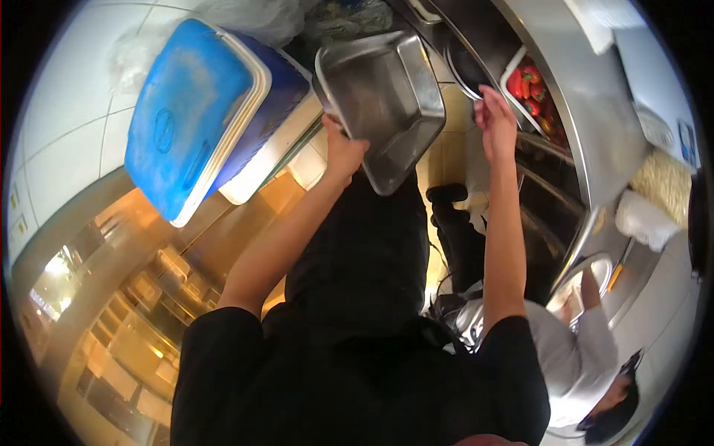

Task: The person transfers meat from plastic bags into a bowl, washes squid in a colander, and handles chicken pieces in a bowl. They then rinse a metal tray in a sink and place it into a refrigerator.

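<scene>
My left hand [345, 152] is closed around the near left rim of a deep rectangular steel pan [379, 97]. The pan is tilted, and its inside faces me with nothing visible in it. My right hand [496, 123] is raised to the right of the pan, apart from it. Its fingers are loosely bent and parted, and I see nothing in them. Just beyond those fingertips is the rim of a dark round vessel [465, 70] on the shelf. Beside it a white container [513, 78] holds red peppers [526, 83].
A blue-lidded cooler box [190, 104] stands at left. Along the right runs a steel counter [573, 97] with a bag of pale food [662, 186] on it. A co-worker in a light grey shirt [569, 357] is at the lower right, one arm over a large bowl [576, 290].
</scene>
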`<state>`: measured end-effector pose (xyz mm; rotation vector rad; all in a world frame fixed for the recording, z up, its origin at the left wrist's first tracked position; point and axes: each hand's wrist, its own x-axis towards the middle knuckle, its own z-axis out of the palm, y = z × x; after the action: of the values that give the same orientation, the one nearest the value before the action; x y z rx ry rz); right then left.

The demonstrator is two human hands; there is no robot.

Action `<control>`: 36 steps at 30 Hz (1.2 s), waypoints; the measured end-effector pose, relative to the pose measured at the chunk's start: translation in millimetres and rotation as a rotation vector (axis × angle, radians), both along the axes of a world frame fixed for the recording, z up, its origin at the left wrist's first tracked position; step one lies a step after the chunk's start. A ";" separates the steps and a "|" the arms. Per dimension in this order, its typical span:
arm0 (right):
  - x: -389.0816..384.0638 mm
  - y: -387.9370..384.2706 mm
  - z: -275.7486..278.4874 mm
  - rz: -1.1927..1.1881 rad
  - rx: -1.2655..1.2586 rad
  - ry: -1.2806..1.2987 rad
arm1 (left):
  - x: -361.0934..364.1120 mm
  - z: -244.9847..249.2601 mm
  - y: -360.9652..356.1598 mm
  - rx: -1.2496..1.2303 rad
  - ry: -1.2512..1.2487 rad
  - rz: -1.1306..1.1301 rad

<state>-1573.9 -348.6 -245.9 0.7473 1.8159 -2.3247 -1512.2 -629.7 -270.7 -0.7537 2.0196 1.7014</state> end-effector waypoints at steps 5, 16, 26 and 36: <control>-136.9 7.1 -201.0 0.251 0.349 -0.102 | -105.4 -26.7 10.9 -0.198 -0.185 -0.007; -293.6 24.9 -533.9 1.216 1.159 0.386 | -150.9 -23.0 -14.2 -0.246 -0.315 -0.143; -356.7 13.1 -569.1 0.190 -0.445 -0.405 | -195.5 -41.2 -20.6 -0.114 -0.429 -0.069; -327.2 52.3 -499.0 -0.012 -0.312 -0.439 | -243.8 -108.4 23.5 -0.145 -0.173 0.048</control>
<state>-1901.1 -296.3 -745.0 1.1059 1.2373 -2.1534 -1756.0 -606.2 -379.1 -0.9699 2.0345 1.4716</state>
